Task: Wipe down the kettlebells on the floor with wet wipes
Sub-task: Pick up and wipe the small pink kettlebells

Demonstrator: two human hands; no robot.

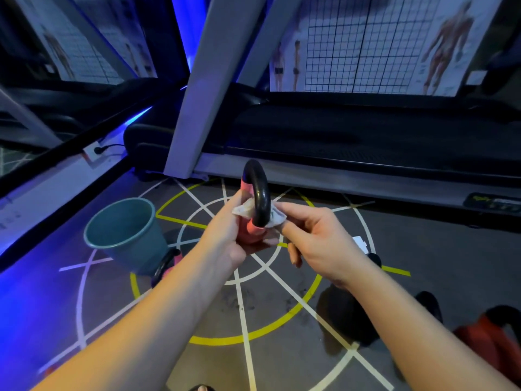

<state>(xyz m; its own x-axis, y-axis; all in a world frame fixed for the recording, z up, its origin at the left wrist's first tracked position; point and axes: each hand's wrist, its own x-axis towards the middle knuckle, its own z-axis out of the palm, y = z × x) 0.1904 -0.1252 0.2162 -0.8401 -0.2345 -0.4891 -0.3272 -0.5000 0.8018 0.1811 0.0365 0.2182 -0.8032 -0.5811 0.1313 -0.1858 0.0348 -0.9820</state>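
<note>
Nearby stand a bucket [135, 249], treadmill [338, 131], other kettlebells [485, 340].

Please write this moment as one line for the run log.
step: wiping handle | left hand: holds pink kettlebell | right hand: pinches wet wipe round handle | bucket: on floor

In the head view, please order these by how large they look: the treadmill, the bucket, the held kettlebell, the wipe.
1. treadmill
2. bucket
3. kettlebell, partly covered, so its full size is unsure
4. wipe
</note>
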